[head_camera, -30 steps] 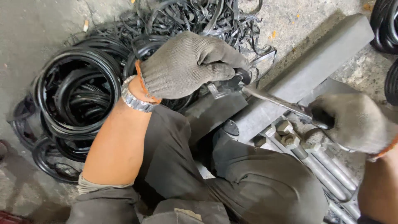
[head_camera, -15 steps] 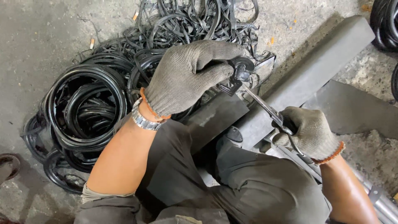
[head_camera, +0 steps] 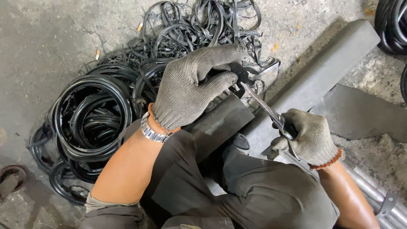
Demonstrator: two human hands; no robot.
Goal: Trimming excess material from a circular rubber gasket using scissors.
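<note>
Your gloved left hand (head_camera: 193, 87) closed around a dark handle end, and your gloved right hand (head_camera: 307, 135) gripped the other end of a long thin blade (head_camera: 260, 104), likely to steady the tool from both sides. The blade lay slanted above a dark rubber slab (head_camera: 220, 125) braced on your knees. Left of the slab, black rubber rings (head_camera: 91, 116) lay heaped on the concrete floor (head_camera: 42, 42).

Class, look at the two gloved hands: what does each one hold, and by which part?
The left hand grips the dark handle end of a long thin metal blade; the right hand pinches its far end.
</note>
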